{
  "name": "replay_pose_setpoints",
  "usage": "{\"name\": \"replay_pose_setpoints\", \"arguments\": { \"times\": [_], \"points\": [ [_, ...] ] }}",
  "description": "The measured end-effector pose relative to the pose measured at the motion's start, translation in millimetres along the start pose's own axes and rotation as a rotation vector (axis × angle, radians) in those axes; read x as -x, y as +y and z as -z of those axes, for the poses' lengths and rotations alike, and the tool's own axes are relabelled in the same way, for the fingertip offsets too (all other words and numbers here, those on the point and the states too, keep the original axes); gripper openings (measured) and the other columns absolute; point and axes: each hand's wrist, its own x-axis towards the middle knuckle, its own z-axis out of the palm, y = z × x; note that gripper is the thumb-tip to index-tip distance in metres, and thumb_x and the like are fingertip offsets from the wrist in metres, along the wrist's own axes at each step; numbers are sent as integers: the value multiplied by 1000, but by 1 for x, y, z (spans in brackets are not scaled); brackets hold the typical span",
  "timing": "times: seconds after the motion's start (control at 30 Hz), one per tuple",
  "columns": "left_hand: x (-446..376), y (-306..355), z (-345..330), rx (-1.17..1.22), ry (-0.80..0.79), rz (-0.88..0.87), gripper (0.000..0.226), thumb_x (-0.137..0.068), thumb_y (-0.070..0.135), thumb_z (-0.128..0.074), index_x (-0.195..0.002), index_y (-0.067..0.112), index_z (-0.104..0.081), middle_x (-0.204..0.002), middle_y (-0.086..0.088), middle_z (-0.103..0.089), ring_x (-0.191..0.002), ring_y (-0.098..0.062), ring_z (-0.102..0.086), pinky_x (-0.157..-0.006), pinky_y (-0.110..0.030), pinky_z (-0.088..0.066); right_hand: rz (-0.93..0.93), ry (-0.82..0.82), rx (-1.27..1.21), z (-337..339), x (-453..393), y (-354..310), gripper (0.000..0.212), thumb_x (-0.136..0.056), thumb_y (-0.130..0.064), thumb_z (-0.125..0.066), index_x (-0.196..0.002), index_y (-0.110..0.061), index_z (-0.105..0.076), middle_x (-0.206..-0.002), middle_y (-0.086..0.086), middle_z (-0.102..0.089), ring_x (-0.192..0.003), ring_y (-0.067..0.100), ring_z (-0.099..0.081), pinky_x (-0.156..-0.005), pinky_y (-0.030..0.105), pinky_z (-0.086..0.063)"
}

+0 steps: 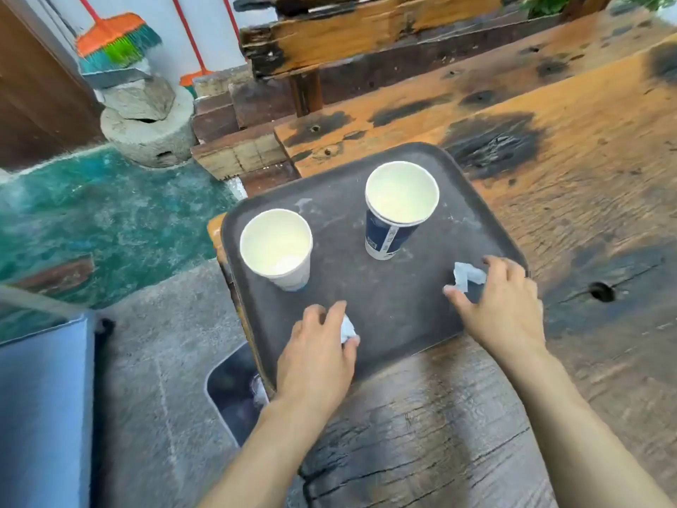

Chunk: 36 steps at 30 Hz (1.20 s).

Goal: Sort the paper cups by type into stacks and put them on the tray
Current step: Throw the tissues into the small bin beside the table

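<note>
Both stacks stand on the tray [329, 199]: white cups [276, 247] at its left, blue cups [394, 218] further back. My left hand [317, 355] and right hand [503, 302] each pinch a crumpled tissue. Cups look light and crushable; I'd grip their sides gently.

so the count: one dark tray [370, 324] on one wooden table [586, 185]. two cup stacks on it, one white stack [289, 276] and one navy-printed stack [384, 240], where at least two nested rims show; can't tell how many cups are in the white one. two crumpled bits of paper, a left scrap [347, 328] and a right scrap [467, 276]. two bare hands, left hand [315, 357] and right hand [502, 306]. at least two brooms with red handles, one of them the orange-headed broom [113, 36].
</note>
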Motion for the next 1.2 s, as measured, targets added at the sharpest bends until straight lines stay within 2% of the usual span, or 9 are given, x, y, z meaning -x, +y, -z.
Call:
{"name": "replay_pose_setpoints", "arguments": {
  "times": [0.13,0.3,0.4,0.53,0.63,0.7,0.83,1.03,1.2],
  "points": [
    [-18,3,-27,-27,-50,114,45,-96,39,-52,-138,30,-38,-127,-4,-40,-108,-28,-52,-77,-39,-50,-10,-49,20,-20,-23,4,75,-79,-45,-67,-138,-7,-39,-140,21,-42,-120,46,-41,-95,52,-37],
    [-17,-11,-34,96,22,104,34,-95,19,-54,-128,27,-53,-114,-3,-46,-91,-31,-57,-78,-40,-52,121,-18,-14,-39,-20,6,25,-86,-20,-61,-109,-11,-62,-103,23,-65,-93,43,-58,-74,44,-44],
    [2,-29,-20,167,133,53,32,-90,20,-62,-120,31,-58,-107,0,-55,-80,-29,-62,-70,-36,-53,156,34,-98,-38,-1,-5,14,-89,-25,-58,-100,-18,-61,-88,15,-71,-81,41,-63,-62,38,-38],
    [33,-84,9,124,302,57,39,-86,22,-70,-122,33,-60,-104,4,-61,-88,-20,-62,-69,-33,-51,156,21,-174,-38,45,-48,24,-89,-48,-52,-97,-25,-50,-79,11,-68,-74,38,-62,-58,39,-43],
    [56,-134,30,107,309,122,49,-88,20,-68,-135,27,-53,-108,1,-61,-99,-20,-56,-82,-35,-48,265,1,-281,-45,90,-91,15,-87,-38,-56,-91,-26,-48,-72,5,-61,-73,32,-55,-56,36,-37],
    [66,-165,42,97,301,175,50,-88,17,-67,-135,19,-51,-112,-4,-62,-105,-24,-56,-89,-37,-45,312,-57,-352,-50,121,-121,15,-82,-27,-60,-86,-30,-46,-79,-4,-58,-73,23,-53,-59,34,-33],
    [80,-217,62,104,296,198,43,-85,9,-68,-127,16,-58,-123,-6,-56,-113,-26,-55,-94,-36,-44,313,-124,-464,-69,183,-176,26,-70,-16,-62,-84,-32,-46,-97,-11,-42,-68,21,-61,-61,37,-49],
    [80,-278,55,141,279,103,45,-83,10,-68,-125,22,-56,-121,-2,-46,-103,-23,-57,-84,-35,-48,323,-86,-300,-121,241,-228,18,-73,-31,-69,-82,-30,-53,-84,-8,-58,-78,21,-60,-61,34,-47],
    [62,-332,9,83,230,25,47,-87,12,-66,-132,18,-53,-125,-2,-54,-117,-23,-49,-102,-38,-40,136,-182,-273,-205,261,-225,10,-85,-33,-60,-88,-29,-51,-98,-7,-53,-77,22,-63,-63,37,-48]
  ]
}}
